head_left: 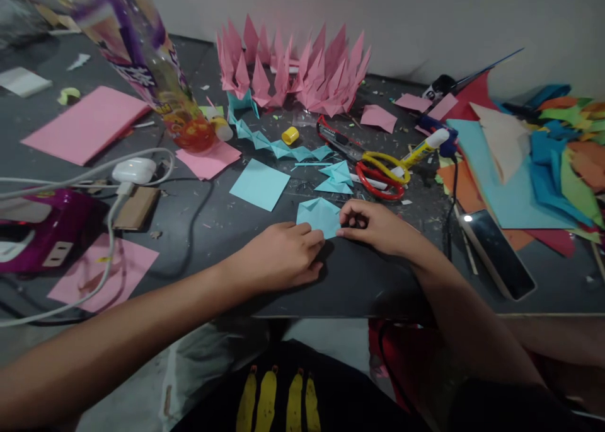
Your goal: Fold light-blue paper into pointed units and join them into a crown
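A partly folded piece of light blue paper (320, 214) lies on the dark table close to its front edge. My left hand (290, 255) presses on the paper's lower left side, fingers curled against it. At the right edge, my right hand (373, 225) pinches the same paper between thumb and fingers. Just beyond are a flat light blue square (259, 184) and a folded light blue piece (336, 178). Farther back, a zigzag chain of folded light blue paper (278, 148) curves toward a standing ring of pink paper points (326, 72).
Red-and-yellow scissors (385, 170), a glue stick (423, 148) and a yellow cap (290, 135) lie beyond my hands. A phone (496, 255) and coloured papers (510, 180) are at right. At left stand a bottle (165, 85), pink sheets (89, 123), white cables and a purple power strip (47, 230).
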Tool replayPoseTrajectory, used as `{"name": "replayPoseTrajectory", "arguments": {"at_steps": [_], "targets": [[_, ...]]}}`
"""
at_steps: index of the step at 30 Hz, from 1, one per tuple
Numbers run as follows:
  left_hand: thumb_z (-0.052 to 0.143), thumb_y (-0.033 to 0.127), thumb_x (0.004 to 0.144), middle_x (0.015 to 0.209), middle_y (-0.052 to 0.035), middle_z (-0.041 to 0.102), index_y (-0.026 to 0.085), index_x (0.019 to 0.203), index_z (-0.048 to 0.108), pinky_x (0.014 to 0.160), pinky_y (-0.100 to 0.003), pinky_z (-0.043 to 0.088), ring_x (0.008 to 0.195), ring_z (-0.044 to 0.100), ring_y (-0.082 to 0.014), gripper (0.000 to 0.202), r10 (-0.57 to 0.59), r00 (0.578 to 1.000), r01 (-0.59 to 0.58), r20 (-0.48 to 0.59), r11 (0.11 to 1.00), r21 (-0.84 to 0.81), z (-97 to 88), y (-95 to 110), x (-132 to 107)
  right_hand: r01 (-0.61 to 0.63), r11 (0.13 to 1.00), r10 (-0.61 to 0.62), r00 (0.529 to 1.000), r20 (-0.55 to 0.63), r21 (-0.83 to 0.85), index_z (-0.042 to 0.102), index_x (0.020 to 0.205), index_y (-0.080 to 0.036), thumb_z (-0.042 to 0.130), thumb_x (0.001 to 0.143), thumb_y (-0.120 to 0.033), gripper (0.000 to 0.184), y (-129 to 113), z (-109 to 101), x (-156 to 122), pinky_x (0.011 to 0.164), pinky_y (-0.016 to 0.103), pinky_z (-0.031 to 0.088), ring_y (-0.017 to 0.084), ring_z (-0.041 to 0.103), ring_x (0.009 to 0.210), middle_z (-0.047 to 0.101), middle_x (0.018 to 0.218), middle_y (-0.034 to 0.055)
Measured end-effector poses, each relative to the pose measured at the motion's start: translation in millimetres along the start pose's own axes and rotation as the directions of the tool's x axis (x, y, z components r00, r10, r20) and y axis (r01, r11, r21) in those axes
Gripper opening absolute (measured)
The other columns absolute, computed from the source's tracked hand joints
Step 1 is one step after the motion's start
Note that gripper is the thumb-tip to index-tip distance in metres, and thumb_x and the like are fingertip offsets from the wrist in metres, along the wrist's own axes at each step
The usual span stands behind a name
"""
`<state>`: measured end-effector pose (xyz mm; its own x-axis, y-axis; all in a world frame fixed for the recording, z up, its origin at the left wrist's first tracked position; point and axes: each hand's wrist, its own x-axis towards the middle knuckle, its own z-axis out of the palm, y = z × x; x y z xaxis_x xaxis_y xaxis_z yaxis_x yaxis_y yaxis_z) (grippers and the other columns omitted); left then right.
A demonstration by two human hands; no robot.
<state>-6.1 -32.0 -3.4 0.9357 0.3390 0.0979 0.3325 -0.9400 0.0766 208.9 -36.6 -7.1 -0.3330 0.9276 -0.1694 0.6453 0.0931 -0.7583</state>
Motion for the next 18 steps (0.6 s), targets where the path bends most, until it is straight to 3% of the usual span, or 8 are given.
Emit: {"name": "replayPoseTrajectory", "arguments": {"at_steps": [8, 13, 18], "targets": [[0.047, 0.029, 0.087, 0.094, -0.0073, 0.068, 0.013, 0.085, 0.066, 0.07, -0.028, 0.048, 0.082, 0.063, -0.0184, 0.025, 0.025, 0.999, -0.034, -0.046, 0.977, -0.212, -2.9, -16, -9, 0.054, 0.998, -0.053, 0.998, 0.029, -0.035, 0.056, 0.076, -0.019, 0.06, 0.078, -0.025, 0.007, 1, -2, -1, 0.062, 0.024, 0.039, 0.011, 0.047, 0.067, 0.053, 0.079, 0.0], [0.049, 0.023, 0.086, 0.098, -0.0048, 0.068, 0.015, 0.084, 0.066, 0.07, -0.024, 0.048, 0.081, 0.064, -0.0146, 0.018, -0.033, 0.996, 0.001, -0.08, 0.926, -0.376, 2.2, -25, -9, 0.083, 0.994, -0.081, 0.996, 0.025, -0.07, 0.058, 0.078, -0.02, 0.058, 0.079, -0.023, 0.003, 0, -1, -3, 0.067, 0.027, 0.042, 0.013, 0.051, 0.072, 0.055, 0.082, 0.0014], [0.047, 0.023, 0.089, 0.095, -0.0049, 0.066, 0.014, 0.095, 0.065, 0.076, -0.027, 0.047, 0.086, 0.062, -0.0165, 0.02, -0.024, 0.993, -0.013, -0.116, 0.95, -0.312, 7.9, -22, -5, 0.102, 0.987, -0.102, 0.995, 0.008, -0.122, 0.061, 0.085, -0.02, 0.057, 0.08, -0.02, 0.007, -2, 1, -5, 0.071, 0.027, 0.043, 0.013, 0.052, 0.076, 0.056, 0.088, 0.0024]]}}
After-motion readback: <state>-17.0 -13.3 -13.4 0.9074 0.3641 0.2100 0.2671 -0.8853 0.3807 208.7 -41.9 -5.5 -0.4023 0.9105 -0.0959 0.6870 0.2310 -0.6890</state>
